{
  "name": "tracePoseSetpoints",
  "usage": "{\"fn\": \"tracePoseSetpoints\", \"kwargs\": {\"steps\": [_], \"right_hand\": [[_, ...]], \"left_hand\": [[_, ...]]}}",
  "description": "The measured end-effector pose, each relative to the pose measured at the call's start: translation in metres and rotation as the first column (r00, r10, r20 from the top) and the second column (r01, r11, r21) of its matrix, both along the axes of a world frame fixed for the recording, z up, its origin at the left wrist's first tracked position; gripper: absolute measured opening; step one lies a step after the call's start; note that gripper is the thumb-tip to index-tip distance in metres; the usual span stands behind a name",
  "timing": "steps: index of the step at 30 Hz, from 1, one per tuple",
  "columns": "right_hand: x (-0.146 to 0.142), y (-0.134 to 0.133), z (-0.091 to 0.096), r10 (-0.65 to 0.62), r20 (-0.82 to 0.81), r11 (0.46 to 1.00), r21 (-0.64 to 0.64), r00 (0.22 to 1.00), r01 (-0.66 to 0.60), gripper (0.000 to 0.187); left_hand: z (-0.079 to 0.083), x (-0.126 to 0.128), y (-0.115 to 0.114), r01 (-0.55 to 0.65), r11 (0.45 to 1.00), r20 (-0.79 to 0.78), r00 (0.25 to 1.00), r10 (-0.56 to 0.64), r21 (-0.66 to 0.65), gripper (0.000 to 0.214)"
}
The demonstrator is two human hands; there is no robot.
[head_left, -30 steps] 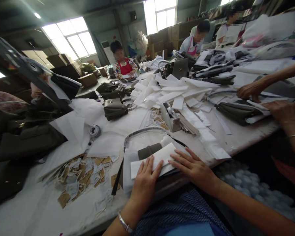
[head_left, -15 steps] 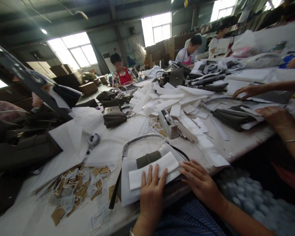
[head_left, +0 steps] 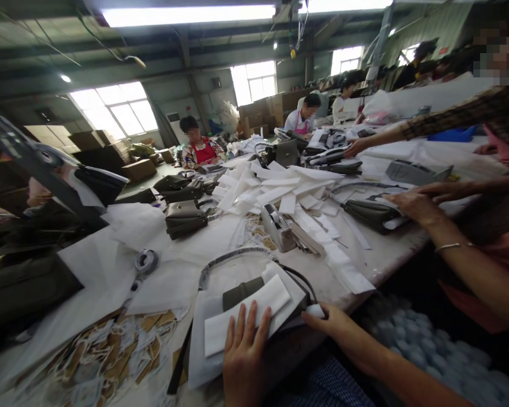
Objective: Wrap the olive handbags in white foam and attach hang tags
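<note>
My left hand (head_left: 246, 350) lies flat with spread fingers on a white foam strip (head_left: 216, 334). The strip rests on an olive-dark handbag (head_left: 242, 293) partly covered by white foam sheet (head_left: 201, 322). A handle (head_left: 233, 254) wrapped in clear film arches behind the bag, and a dark strap (head_left: 182, 356) hangs at its left. My right hand (head_left: 337, 327) is closed at the bag's right end, a small white foam piece (head_left: 314, 310) showing between thumb and fingers. Its other fingers are mostly hidden.
Cardboard tags with strings (head_left: 123, 356) lie front left. A tape dispenser (head_left: 279, 229) stands behind the bag, near a heap of foam strips (head_left: 258, 186). Co-workers' hands (head_left: 419, 204) handle another bag (head_left: 371, 212) at right. Below the table edge are several pale rounded things (head_left: 424, 345).
My right hand has gone from lying with fingers stretched to closing round a white foam piece. My left hand stays flat on the strip. The view has tilted up, and a co-worker's arm now reaches in from the right.
</note>
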State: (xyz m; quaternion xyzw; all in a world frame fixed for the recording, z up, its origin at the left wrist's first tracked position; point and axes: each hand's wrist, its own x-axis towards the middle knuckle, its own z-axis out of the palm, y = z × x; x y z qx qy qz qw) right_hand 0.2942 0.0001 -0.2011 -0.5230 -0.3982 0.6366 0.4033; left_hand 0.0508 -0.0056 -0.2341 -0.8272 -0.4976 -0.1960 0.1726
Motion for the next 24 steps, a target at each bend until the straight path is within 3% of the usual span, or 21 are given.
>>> {"fn": "tracePoseSetpoints", "kwargs": {"steps": [7,10,13,15,17,19,20,22,24], "right_hand": [[-0.043,0.016,0.013,-0.104,-0.322,0.993,0.019,0.941,0.116,0.044],[-0.058,0.027,0.021,-0.175,-0.376,0.983,-0.015,0.910,0.183,0.045],[-0.063,0.032,0.023,-0.158,-0.370,0.984,0.019,0.915,0.177,0.047],[-0.055,0.033,0.020,-0.091,-0.250,0.987,0.105,0.964,0.121,0.048],[-0.032,0.037,0.016,0.058,-0.025,0.979,0.198,0.998,-0.051,0.050],[0.005,0.044,0.013,0.178,0.267,0.925,0.282,0.947,-0.254,0.049],[0.028,0.049,0.011,0.164,0.421,0.882,0.342,0.892,-0.324,0.045],[0.078,0.064,0.006,-0.164,0.661,0.793,0.530,0.733,-0.301,0.034],[0.123,0.081,-0.002,-0.398,0.740,0.714,0.621,0.542,-0.323,0.032]], "left_hand": [[-0.003,-0.012,0.003,-0.084,0.996,0.027,0.996,0.083,0.024,0.078],[-0.005,-0.010,0.006,-0.074,0.997,0.048,0.996,0.073,0.019,0.079],[-0.007,-0.012,0.009,-0.081,0.996,0.052,0.996,0.078,0.041,0.081],[-0.009,-0.015,0.011,-0.080,0.995,0.041,0.996,0.077,0.067,0.079],[-0.010,-0.019,0.013,-0.065,0.996,0.032,0.997,0.063,0.063,0.078],[-0.010,-0.022,0.013,-0.056,0.998,0.038,0.998,0.055,0.039,0.077],[-0.009,-0.023,0.013,-0.057,0.998,0.044,0.997,0.056,0.026,0.076],[-0.008,-0.022,0.013,-0.059,0.998,0.056,0.997,0.058,0.012,0.076],[-0.007,-0.021,0.012,-0.059,0.998,0.065,0.996,0.058,0.005,0.076]]}}
